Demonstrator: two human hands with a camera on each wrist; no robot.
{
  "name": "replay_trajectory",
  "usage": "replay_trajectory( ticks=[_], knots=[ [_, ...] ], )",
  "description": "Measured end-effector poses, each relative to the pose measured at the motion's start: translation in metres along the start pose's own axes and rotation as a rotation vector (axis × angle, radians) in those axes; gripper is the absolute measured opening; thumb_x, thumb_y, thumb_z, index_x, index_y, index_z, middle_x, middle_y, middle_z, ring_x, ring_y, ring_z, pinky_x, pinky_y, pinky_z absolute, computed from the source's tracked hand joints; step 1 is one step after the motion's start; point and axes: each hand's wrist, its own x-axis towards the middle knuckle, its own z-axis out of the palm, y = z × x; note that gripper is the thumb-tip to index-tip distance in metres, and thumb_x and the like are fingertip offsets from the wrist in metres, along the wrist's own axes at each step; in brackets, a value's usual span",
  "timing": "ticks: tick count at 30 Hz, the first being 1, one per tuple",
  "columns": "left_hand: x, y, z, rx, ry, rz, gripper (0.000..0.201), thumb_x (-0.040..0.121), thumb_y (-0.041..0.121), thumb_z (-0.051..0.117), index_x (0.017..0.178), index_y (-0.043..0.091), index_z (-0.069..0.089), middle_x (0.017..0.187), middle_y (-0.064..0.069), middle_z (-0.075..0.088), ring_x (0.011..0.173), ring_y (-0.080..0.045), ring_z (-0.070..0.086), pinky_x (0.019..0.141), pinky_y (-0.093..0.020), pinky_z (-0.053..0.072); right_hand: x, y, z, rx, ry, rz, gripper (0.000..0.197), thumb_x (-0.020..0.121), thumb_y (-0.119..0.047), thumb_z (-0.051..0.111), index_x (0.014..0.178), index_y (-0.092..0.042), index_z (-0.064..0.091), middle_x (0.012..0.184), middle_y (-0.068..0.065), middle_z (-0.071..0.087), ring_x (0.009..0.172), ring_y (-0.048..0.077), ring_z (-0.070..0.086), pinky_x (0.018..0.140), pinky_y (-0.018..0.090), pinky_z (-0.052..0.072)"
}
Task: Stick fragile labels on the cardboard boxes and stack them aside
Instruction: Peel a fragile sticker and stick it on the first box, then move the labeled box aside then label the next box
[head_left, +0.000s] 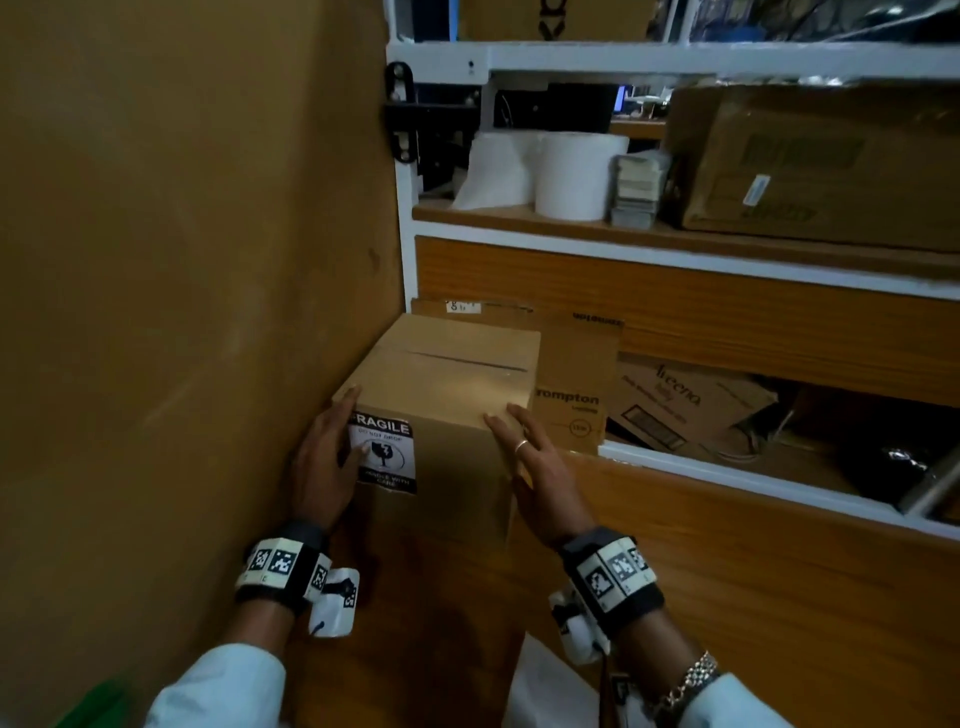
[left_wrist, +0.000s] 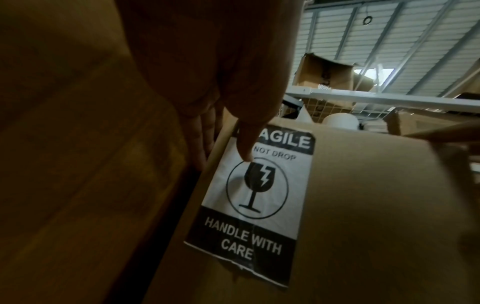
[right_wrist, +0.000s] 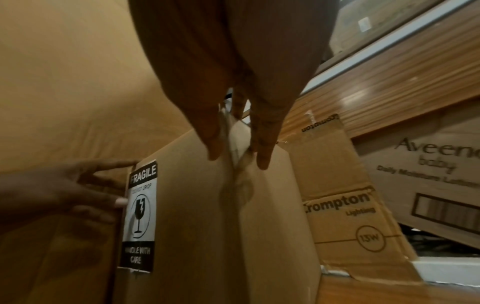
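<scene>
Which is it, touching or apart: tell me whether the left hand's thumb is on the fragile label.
Touching. In the left wrist view the thumb of the left hand lies across the fragile label, its tip pressed onto the white part.

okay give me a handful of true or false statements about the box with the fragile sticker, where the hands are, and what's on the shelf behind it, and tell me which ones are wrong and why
1. A fragile label is stuck on the near face of the cardboard box. True.
2. The left hand is lifting a roll of tape. False: it rests with straight fingers against the box's left side, thumb on the label.
3. The right hand lies against the box's right edge with straight fingers. True.
4. The box's top flaps stand open. False: they lie closed, with a seam across the top.
5. White paper rolls stand on the shelf above. True.
6. The Crompton carton sits to the left of the labelled box. False: it is to its right.
</scene>
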Motion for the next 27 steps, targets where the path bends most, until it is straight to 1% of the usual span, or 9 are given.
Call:
replay_trajectory(
  ticks=[2,4,6,8,11,13,18,23,27],
  knots=[
    [-0.016,0.011,0.001,0.069,0.031,-0.084,0.079,0.092,0.022,0.072,0.156,0.042,0.030,0.153,-0.008,0.042,0.136,-0.032,0.046,0.105,-0.055,0.046,-0.015,0.004,-0.009,-0.032,-0.005,-0.034,0.091,0.083,0.002,0.075,0.157,-0.033,0.034,0.169,0.002,0.010,0.145,0.013,0.023,0.112,0.027,0.035],
    [-0.038,0.033,0.002,0.140,0.083,-0.206,0.079,0.090,0.018,0.074,0.156,0.033,0.033,0.148,-0.010,0.045,0.133,-0.034,0.047,0.102,-0.055,0.046,-0.038,0.008,-0.021,-0.035,0.019,-0.007,0.086,0.083,-0.002,0.078,0.154,-0.032,0.039,0.167,0.002,0.016,0.140,0.008,0.029,0.104,0.016,0.038],
    [-0.065,0.060,0.009,0.087,0.101,-0.233,0.074,0.087,0.016,0.076,0.151,0.028,0.041,0.145,-0.009,0.049,0.130,-0.033,0.050,0.101,-0.052,0.047,-0.064,0.013,-0.034,0.006,0.034,0.039,0.072,0.087,-0.009,0.076,0.148,-0.032,0.047,0.160,-0.001,0.031,0.136,0.010,0.040,0.104,0.026,0.048],
    [-0.092,0.088,0.022,-0.001,0.060,-0.128,0.065,0.085,0.012,0.078,0.143,0.024,0.050,0.140,-0.007,0.054,0.125,-0.027,0.056,0.096,-0.040,0.051,-0.091,0.020,-0.047,0.071,0.067,0.059,0.054,0.091,-0.016,0.074,0.140,-0.029,0.056,0.144,-0.005,0.048,0.125,0.009,0.053,0.099,0.037,0.056],
    [-0.137,0.145,0.050,-0.120,-0.129,-0.017,0.055,0.087,0.012,0.077,0.135,0.028,0.056,0.128,0.006,0.062,0.106,-0.002,0.063,0.075,-0.011,0.052,-0.142,0.032,-0.074,0.118,0.164,0.130,0.033,0.094,-0.021,0.071,0.127,-0.025,0.066,0.121,-0.011,0.062,0.108,0.002,0.060,0.090,0.032,0.058],
    [-0.163,0.184,0.071,-0.190,-0.234,0.043,0.051,0.087,0.014,0.078,0.131,0.033,0.059,0.118,0.014,0.066,0.097,0.009,0.063,0.071,-0.004,0.050,-0.182,0.041,-0.096,0.158,0.271,0.184,0.024,0.095,-0.020,0.071,0.118,-0.026,0.070,0.112,-0.014,0.067,0.103,-0.002,0.062,0.088,0.025,0.058],
    [-0.231,0.270,0.131,-0.257,-0.425,0.123,0.043,0.087,0.024,0.079,0.125,0.036,0.064,0.108,0.016,0.071,0.094,0.002,0.069,0.074,-0.013,0.057,-0.305,0.073,-0.162,0.200,0.481,0.302,0.014,0.093,-0.015,0.074,0.104,-0.023,0.078,0.101,-0.014,0.074,0.091,0.001,0.069,0.077,0.023,0.058],
    [-0.303,0.356,0.186,-0.319,-0.598,0.173,0.030,0.088,0.021,0.079,0.116,0.026,0.070,0.092,0.010,0.076,0.070,0.000,0.070,0.058,-0.014,0.051,-0.428,0.094,-0.216,0.224,0.639,0.484,0.016,0.094,-0.012,0.072,0.106,-0.021,0.078,0.095,-0.013,0.074,0.086,0.000,0.068,0.068,0.009,0.050],
    [-0.353,0.415,0.226,-0.349,-0.729,0.239,0.032,0.086,0.017,0.081,0.115,0.027,0.070,0.099,0.013,0.073,0.072,-0.002,0.071,0.060,-0.024,0.058,-0.508,0.100,-0.257,0.192,0.770,0.572,0.016,0.093,-0.013,0.074,0.107,-0.020,0.078,0.091,-0.013,0.074,0.083,-0.001,0.068,0.066,0.009,0.050]
  ],
)
